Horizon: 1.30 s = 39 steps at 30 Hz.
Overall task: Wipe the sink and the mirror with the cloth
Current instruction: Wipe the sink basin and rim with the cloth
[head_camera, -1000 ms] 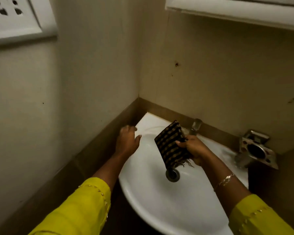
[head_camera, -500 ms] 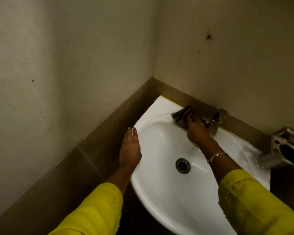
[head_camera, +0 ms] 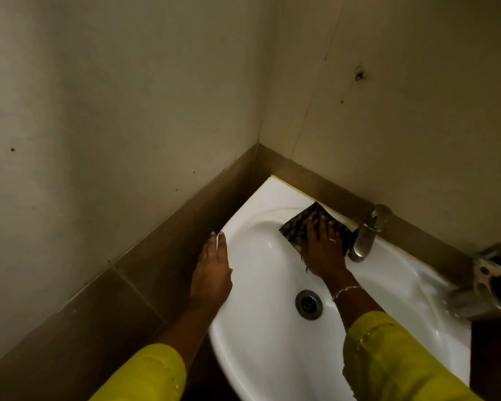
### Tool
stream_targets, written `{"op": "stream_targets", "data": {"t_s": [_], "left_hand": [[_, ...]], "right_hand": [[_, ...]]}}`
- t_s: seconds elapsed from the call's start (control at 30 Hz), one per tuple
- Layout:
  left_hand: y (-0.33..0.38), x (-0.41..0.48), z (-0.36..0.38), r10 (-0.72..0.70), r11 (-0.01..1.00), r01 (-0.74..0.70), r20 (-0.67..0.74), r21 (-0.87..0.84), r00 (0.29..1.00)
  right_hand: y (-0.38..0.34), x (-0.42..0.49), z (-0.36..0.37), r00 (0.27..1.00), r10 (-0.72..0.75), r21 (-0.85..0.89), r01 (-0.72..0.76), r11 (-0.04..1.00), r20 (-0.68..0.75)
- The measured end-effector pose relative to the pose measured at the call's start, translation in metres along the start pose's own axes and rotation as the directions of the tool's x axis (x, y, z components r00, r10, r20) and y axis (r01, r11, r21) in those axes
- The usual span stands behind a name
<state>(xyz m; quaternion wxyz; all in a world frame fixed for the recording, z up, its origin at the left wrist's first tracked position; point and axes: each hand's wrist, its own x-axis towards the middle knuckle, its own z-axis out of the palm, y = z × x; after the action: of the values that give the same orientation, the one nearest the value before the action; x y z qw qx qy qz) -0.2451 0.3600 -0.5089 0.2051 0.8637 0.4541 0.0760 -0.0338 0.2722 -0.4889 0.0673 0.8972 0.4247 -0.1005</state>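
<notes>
A white corner sink (head_camera: 261, 351) fills the lower middle of the view, with a metal drain (head_camera: 309, 304) in its bowl. My right hand (head_camera: 324, 250) lies flat with fingers spread on a dark patterned cloth (head_camera: 297, 227), pressing it against the back slope of the bowl just left of the tap (head_camera: 366, 235). My left hand (head_camera: 213, 273) rests flat on the sink's left rim, holding nothing. The mirror is out of view.
Two beige walls meet in the corner behind the sink, with a brown tiled band (head_camera: 145, 270) along their base. A metal wall holder (head_camera: 492, 282) sticks out at the right edge, close to the sink's right rim.
The view has tilted down, so the wall socket and shelf are gone. My right hand brought the hanging cloth down and now presses it flat on the bowl's back slope beside the tap.
</notes>
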Motion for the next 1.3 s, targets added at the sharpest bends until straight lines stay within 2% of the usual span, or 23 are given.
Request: {"op": "stream_targets", "data": {"t_s": [0.07, 0.17, 0.23, 0.43, 0.53, 0.7, 0.77, 1.0, 1.13, 1.3], "left_hand": [[0.0, -0.001, 0.0, -0.008, 1.0, 0.008, 0.0, 0.0, 1.0], [0.001, 0.001, -0.002, -0.014, 1.0, 0.014, 0.005, -0.001, 1.0], [0.002, 0.001, -0.002, -0.012, 1.0, 0.012, 0.006, 0.003, 1.0], [0.002, 0.001, -0.002, -0.021, 1.0, 0.021, 0.006, -0.013, 1.0], [0.003, 0.0, -0.002, -0.023, 0.999, 0.023, 0.003, -0.025, 1.0], [0.003, 0.0, -0.001, -0.018, 0.999, 0.018, -0.013, -0.036, 1.0], [0.003, 0.0, -0.003, -0.014, 1.0, 0.014, -0.008, -0.027, 1.0], [0.005, -0.002, -0.004, -0.019, 0.999, 0.019, -0.009, -0.044, 1.0], [0.005, -0.002, -0.005, -0.025, 0.999, 0.025, -0.001, -0.048, 1.0], [0.005, 0.0, -0.002, -0.024, 0.999, 0.025, 0.01, -0.04, 1.0]], "right_hand": [[0.001, -0.007, 0.011, 0.991, -0.031, 0.034, 0.035, 0.999, -0.128], [0.003, -0.013, 0.027, 0.989, -0.005, 0.104, 0.021, 0.994, -0.145], [0.004, -0.014, 0.027, 0.981, -0.033, 0.083, 0.049, 0.995, -0.19], [0.004, 0.017, 0.015, 0.988, 0.042, 0.211, -0.01, 0.977, -0.149], [-0.002, 0.029, 0.01, 0.98, 0.085, 0.262, -0.036, 0.964, -0.179], [-0.003, 0.018, 0.015, 0.973, 0.122, 0.219, -0.078, 0.973, -0.194], [-0.004, 0.01, 0.024, 0.96, 0.136, 0.19, -0.09, 0.978, -0.246], [-0.009, 0.012, 0.026, 0.943, 0.176, 0.228, -0.112, 0.967, -0.284], [-0.011, 0.032, 0.02, 0.941, 0.146, 0.231, -0.076, 0.97, -0.304], [-0.017, 0.044, 0.009, 0.946, 0.001, 0.148, 0.05, 0.988, -0.324]]}}
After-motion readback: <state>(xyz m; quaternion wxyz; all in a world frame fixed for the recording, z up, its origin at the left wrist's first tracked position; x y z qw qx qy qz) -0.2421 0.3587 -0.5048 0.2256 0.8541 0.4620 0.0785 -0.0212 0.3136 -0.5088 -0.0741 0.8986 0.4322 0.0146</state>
